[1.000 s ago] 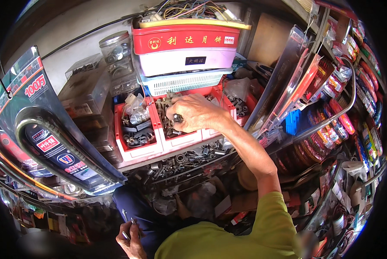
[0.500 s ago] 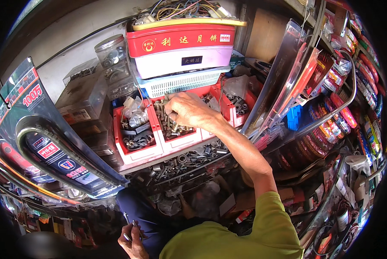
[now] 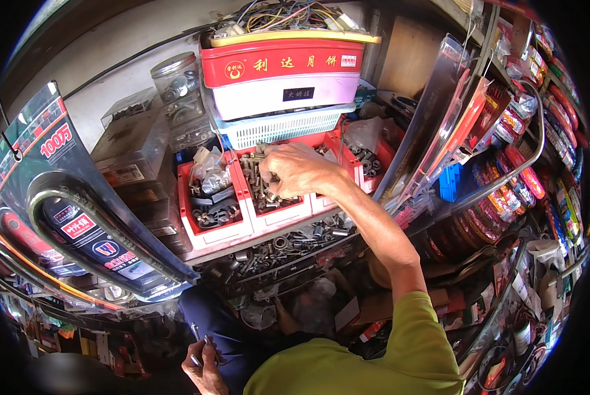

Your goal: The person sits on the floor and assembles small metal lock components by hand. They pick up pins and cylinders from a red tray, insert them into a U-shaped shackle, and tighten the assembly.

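Note:
My right hand (image 3: 301, 172) reaches into the middle red bin (image 3: 280, 219), its fingers curled down among the bolts (image 3: 250, 176) there. A dark piece shows by the fingertips, but I cannot make out what they grip. Low in the view, beside my dark trouser leg, my left hand (image 3: 206, 370) is closed around slim silvery metal rods (image 3: 195, 332). Their kind is too small to tell. To the left of the middle bin stands another red bin (image 3: 219, 234) with metal parts and a clear plastic bag (image 3: 212, 178).
Behind the bins, a light-blue basket (image 3: 285, 131) carries stacked red and white boxes, with wires (image 3: 288, 16) on top. A shelf below holds loose metal parts (image 3: 281, 245). Packaged locks (image 3: 87, 210) hang at left; long packets (image 3: 433, 125) hang at right.
My right hand has shifted slightly right and down within the middle bin, fingers more curled. The whole view has moved a little. My left hand keeps its hold on the rods.

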Tool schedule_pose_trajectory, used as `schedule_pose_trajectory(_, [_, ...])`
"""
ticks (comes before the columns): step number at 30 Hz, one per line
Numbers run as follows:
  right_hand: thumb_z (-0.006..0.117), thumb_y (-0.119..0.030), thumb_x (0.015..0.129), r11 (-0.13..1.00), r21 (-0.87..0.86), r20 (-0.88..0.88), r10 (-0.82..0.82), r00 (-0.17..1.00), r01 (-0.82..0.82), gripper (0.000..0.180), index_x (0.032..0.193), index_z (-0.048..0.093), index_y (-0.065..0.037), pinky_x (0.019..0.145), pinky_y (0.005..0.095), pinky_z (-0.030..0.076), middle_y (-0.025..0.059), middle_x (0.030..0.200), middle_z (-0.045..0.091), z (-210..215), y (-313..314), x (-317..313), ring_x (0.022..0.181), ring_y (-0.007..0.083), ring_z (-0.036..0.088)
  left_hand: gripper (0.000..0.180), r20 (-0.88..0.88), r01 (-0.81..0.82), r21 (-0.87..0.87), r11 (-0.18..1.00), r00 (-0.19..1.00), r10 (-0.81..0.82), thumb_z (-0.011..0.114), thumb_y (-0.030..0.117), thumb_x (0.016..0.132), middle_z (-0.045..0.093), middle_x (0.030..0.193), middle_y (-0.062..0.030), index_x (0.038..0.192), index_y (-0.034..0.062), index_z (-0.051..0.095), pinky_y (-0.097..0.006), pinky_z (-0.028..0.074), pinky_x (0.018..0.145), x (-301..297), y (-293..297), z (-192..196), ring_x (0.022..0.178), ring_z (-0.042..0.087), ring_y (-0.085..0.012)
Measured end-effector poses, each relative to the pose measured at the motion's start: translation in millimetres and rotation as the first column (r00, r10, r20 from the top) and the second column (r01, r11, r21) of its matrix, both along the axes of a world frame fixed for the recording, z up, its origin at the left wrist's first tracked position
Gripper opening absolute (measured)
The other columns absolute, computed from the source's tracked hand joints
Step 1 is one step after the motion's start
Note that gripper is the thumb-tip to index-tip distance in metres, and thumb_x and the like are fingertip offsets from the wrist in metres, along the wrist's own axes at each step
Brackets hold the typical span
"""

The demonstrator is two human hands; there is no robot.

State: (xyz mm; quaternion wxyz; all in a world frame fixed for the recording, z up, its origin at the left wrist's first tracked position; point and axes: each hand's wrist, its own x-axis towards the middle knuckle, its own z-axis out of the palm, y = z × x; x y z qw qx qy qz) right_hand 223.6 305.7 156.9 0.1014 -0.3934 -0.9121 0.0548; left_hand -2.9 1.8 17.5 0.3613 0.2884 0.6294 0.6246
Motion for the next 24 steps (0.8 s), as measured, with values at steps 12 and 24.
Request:
schedule_pose_trajectory(12, [0.068,-0.018,0.077,0.944,0.149,-0.387,-0.22,0.896,0.296,0.017,0.082,0.07,-0.002,0.074,0.0426,0.05,0.0172,0.085,0.068,13.7,8.5,59.2,0.083,0.033,0.066,0.014,0.045,-0.041,-0.042,0.998,0.998,0.043,0.064,0.011,0.087,0.053,0.066,0.0032,0.09,-0.0022,0.066,-0.019,0.031,0.05,-0.3,-1.5,0.4,0.056,0.044,-0.0043])
schedule_pose_trajectory(24, [0.062,-0.006,0.069,0.995,0.087,-0.057,-0.042,0.998,0.046,0.013,0.08,0.07,-0.003,0.073,0.0447,0.047,0.0184,0.076,0.064,-15.9,10.6,86.9,0.083,0.0351,0.063,0.014,-0.013,0.029,-0.036,0.999,0.999,-0.03,0.064,0.014,0.087,0.051,0.063,0.0042,0.083,0.0006,0.066,-0.02,0.026,0.049,8.3,0.8,3.4,0.054,0.039,-0.0034])
